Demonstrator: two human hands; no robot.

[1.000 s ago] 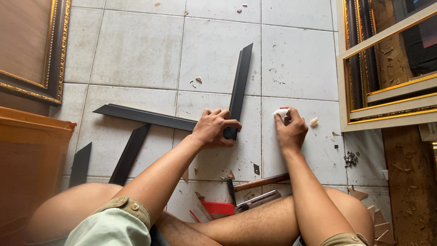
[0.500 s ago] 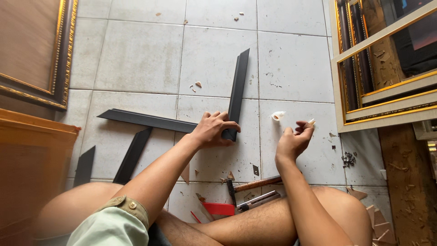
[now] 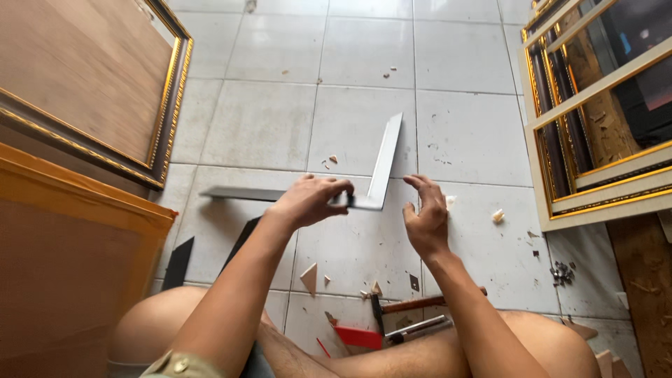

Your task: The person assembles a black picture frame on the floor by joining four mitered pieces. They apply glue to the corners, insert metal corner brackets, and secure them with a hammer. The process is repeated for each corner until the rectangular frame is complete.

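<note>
- Since the earlier frame, the two long dark frame mouldings (image 3: 383,162) joined in an L have been raised off the pale tiled floor (image 3: 266,119); they now catch the light and look grey-white along their flat faces.
- Left hand (image 3: 311,201) has its fingers closed around the mitred corner of that L, holding it above the middle of the floor; one strip runs up toward the far edge, the other out to the left.
- Right hand (image 3: 425,220) has come away from the small white lump (image 3: 450,202) on the tile and hangs just beside the corner, fingers spread and gripping nothing.
- Two more dark moulding strips (image 3: 179,260) lie near the left knee.
- One wooden-handled hammer (image 3: 420,304) and one red-handled tool (image 3: 358,337) lie between the legs.
- One gold-edged framed board (image 3: 164,105) leans at the left edge, and several gold-trimmed frames (image 3: 595,182) are stacked at the right.
</note>
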